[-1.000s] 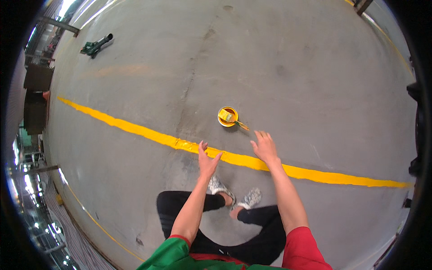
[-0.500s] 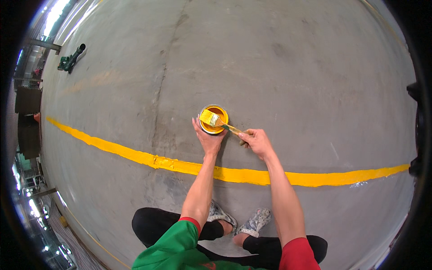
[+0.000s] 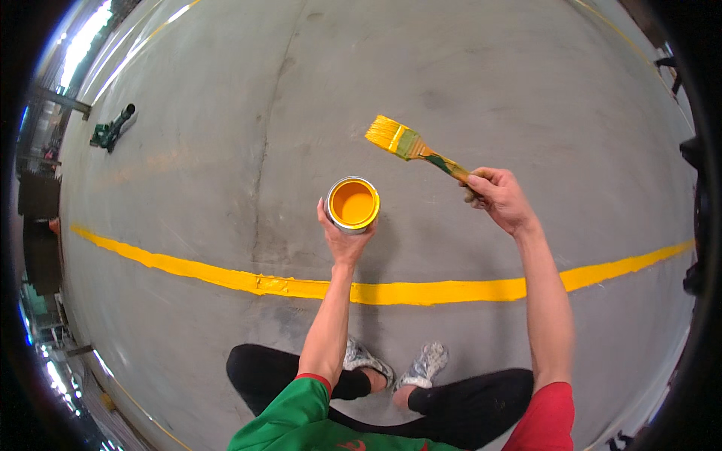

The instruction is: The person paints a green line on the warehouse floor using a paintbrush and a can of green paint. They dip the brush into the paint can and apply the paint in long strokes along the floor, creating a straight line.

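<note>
My left hand [image 3: 347, 239] is wrapped round a round paint can [image 3: 353, 204] holding yellow-orange paint, its top uncovered. Yellow paint coats the can's inner rim. In my right hand [image 3: 498, 197] is the handle of a flat paintbrush [image 3: 406, 143], its bristles loaded with yellow and pointing up and left. The brush is apart from the can, farther off and to the right. Between the can and my feet, a yellow painted line [image 3: 421, 292] crosses the floor from side to side, with a thick, ridged patch left of my left forearm.
Grey concrete floor [image 3: 451, 225] spreads all round, with a thin crack running away from me. A dark green handheld blower-like tool [image 3: 111, 129] lies at the far left. My patterned clogs [image 3: 424, 364] are just on my side of the line. Dark panels [image 3: 39, 231] stand along the left edge.
The paintbrush has come up out of the can and swung to the right and away in my right hand. My left hand still holds the can, in nearly the same place.
</note>
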Available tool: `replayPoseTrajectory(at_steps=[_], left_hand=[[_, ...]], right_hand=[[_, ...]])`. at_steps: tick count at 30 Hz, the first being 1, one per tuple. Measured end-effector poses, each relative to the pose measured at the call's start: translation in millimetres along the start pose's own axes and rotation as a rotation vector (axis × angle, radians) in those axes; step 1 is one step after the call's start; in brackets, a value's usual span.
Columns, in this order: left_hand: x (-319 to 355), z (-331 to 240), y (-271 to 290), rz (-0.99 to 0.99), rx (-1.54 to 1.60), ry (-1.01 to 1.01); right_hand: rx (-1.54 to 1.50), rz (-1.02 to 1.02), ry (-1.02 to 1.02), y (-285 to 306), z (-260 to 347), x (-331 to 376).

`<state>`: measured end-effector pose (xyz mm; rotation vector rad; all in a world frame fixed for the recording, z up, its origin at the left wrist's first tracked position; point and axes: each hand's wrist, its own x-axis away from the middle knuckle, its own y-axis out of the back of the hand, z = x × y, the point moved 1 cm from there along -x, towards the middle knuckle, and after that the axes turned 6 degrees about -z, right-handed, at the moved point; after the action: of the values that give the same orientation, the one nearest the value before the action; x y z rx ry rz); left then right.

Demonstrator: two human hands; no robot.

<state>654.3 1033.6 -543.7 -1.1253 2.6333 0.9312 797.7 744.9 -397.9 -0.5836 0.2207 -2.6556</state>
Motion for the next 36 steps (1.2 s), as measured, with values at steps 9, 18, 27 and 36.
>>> replayPoseTrajectory(at_steps=[9, 18, 27, 36], left_hand=[[-30.1, -337.9, 121.5, 0.377, 0.005, -0.451], [139.5, -714.5, 208.9, 1.129, 0.289, -0.291], [364.4, -974.2, 139.8, 1.522, 0.570, -0.451], [601.9, -1150.2, -73.8, 1.678, 0.635, -0.869]], right_hand=[[-0.203, -0.238, -0.005, 12.5, 183.5, 312.0], [-0.747, -0.806, 0.409, 38.2, 274.5, 711.6], [-0.668, -1.408, 0.523, 172.7, 295.6, 989.2], [-0.803, -1.627, 0.713, 376.1, 294.9, 1134.3]])
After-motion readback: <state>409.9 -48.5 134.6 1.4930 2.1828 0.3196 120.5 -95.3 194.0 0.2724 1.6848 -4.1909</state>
